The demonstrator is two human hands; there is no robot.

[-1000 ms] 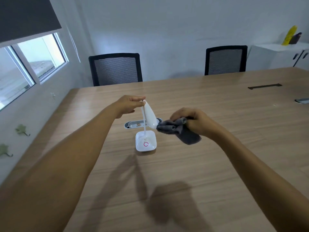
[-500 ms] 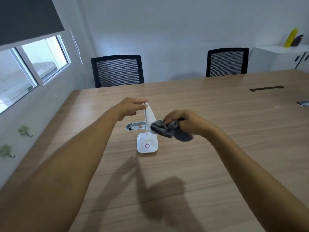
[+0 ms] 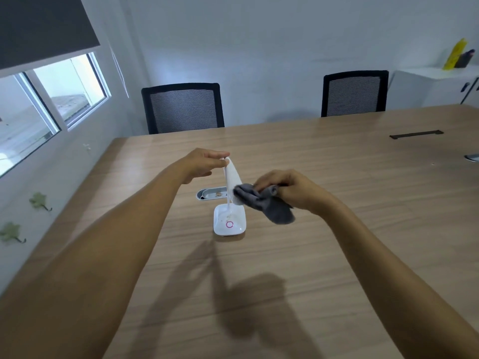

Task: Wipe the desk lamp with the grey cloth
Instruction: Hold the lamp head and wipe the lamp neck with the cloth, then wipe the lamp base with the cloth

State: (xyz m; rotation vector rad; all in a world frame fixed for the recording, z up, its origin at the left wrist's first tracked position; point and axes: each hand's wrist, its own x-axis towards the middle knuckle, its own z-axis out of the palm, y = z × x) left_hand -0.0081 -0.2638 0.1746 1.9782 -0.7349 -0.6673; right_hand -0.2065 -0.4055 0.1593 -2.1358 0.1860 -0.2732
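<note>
my left hand (image 3: 204, 163) is pinched shut on the top end of the lamp (image 3: 231, 193), at the hinge where the white head folds down, and it steadies the lamp there. my right hand (image 3: 287, 189) is closed on the grey cloth (image 3: 264, 203), bunched in the fingers with a loose tail hanging below. the front fold of the cloth touches the lower right side of the lamp head.

the lamp stands upright on the wooden table (image 3: 337, 255), near its middle and directly ahead of me. its square white base (image 3: 229, 220) with the pink ring button sits flat on the wood. just behind the base is an oval metal cable port (image 3: 211, 194) set in the table top.

finding: wiping is under way on the lamp head only. the cloth covers the lower end of the head; the upper part, toward my left hand, is bare. i cannot tell from this view whether that part is already clean.

outstanding, in my judgement: the base is not yet wiped. small brownish specks show on its top surface, between the stem and the ring button. the thin stem (image 3: 229, 203) also appears untouched, though it is too slim to judge. i rate the task as partly done, with the base the clearest item left.
</note>
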